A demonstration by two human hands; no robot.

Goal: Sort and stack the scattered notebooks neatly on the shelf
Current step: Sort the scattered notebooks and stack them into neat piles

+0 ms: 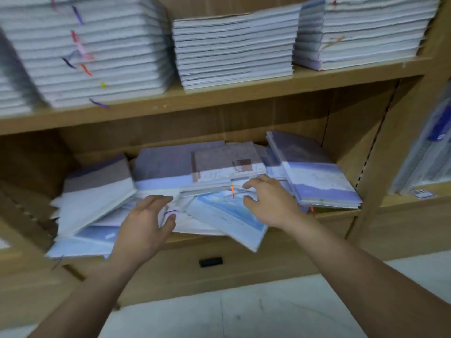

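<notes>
The scattered notebooks [166, 167] lie in a loose, overlapping heap on the lower shelf [336, 213], some tilted, and a blue notebook [227, 215] juts over the near edge. My right grip [268, 201] is spread, fingers and thumb apart, over the blue notebook just beside an orange ribbon [232, 192]. My left grip [146, 223] is at a white notebook edge left of centre. Blur hides whether it pinches the edge; I cannot tell. On the far upper shelf [219, 96] stand neat stacks [234, 50].

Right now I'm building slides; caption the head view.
Left hand and right hand reach into scattered notebooks on the lower shelf.
</notes>
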